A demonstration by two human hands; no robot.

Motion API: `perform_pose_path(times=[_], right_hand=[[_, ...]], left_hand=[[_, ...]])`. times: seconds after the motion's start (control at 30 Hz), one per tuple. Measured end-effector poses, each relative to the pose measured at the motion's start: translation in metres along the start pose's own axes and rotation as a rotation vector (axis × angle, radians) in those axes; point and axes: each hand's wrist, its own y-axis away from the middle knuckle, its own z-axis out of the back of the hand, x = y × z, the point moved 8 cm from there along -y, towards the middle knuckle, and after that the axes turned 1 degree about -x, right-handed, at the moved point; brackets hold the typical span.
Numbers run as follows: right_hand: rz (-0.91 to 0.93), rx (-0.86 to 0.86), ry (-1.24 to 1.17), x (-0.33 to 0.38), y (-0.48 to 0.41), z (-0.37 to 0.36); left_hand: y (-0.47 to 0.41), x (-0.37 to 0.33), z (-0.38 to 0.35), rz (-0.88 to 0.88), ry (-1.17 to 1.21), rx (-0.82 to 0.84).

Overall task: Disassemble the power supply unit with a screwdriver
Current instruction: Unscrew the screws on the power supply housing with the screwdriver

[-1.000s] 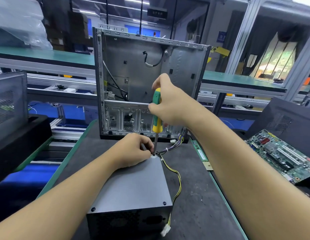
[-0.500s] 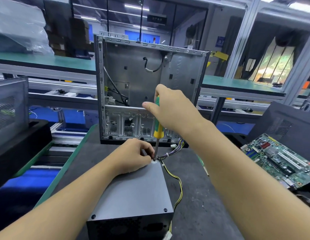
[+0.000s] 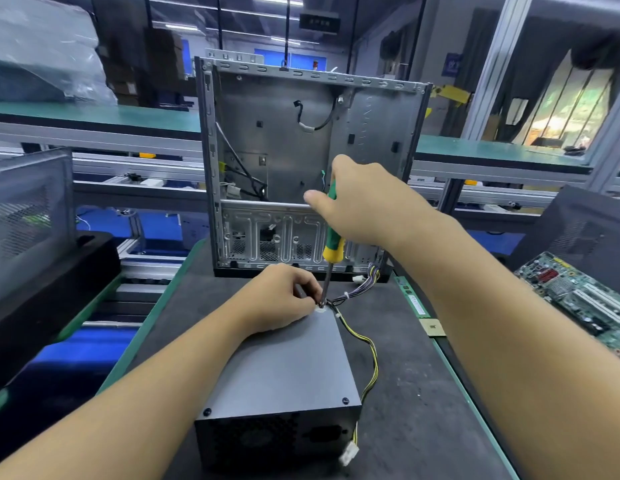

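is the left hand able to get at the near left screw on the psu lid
Probably yes. The near left screw lies bare on the power supply unit lid, nothing over it; the left hand need only leave the screwdriver tip and draw back.

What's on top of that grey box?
The left hand rests on the grey box's far end, pinching the screwdriver shaft that the right hand holds. Two screws show at the near corners. Whatever lies beneath the hand is covered.
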Motion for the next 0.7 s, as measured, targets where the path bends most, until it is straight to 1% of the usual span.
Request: perform_pose_path(times=[0.13, 0.27, 0.33, 0.4, 0.5, 0.6, 0.63, 0.7], right_hand=[[0.037, -0.009, -0.036, 0.000, -0.004, 0.000], [0.058, 0.160, -0.185, 0.004, -0.001, -0.001], [0.036, 0.187, -0.217, 0.004, 0.000, -0.001], [0.011, 0.158, -0.153, 0.002, -0.001, -0.002], [-0.004, 0.053, -0.026, 0.002, 0.000, 0.001], [0.016, -0.029, 0.044, 0.009, 0.002, 0.000], [0.032, -0.038, 0.028, 0.011, 0.002, -0.002], [0.074, -0.001, -0.088, 0.017, 0.001, -0.006]], left_hand=[[0.000, 0.000, 0.000, -0.001, -0.021, -0.002], [-0.002, 0.000, -0.001, -0.015, -0.023, -0.001], [-0.002, 0.000, -0.002, -0.019, -0.024, 0.003], [-0.002, 0.000, -0.002, -0.018, -0.021, 0.005], [-0.003, 0.000, -0.001, -0.023, -0.018, 0.003], [-0.002, -0.002, -0.002, -0.030, -0.017, 0.012], [-0.001, -0.002, -0.002, -0.029, -0.014, 0.013], [-0.002, -0.001, -0.003, -0.026, -0.007, 0.014]])
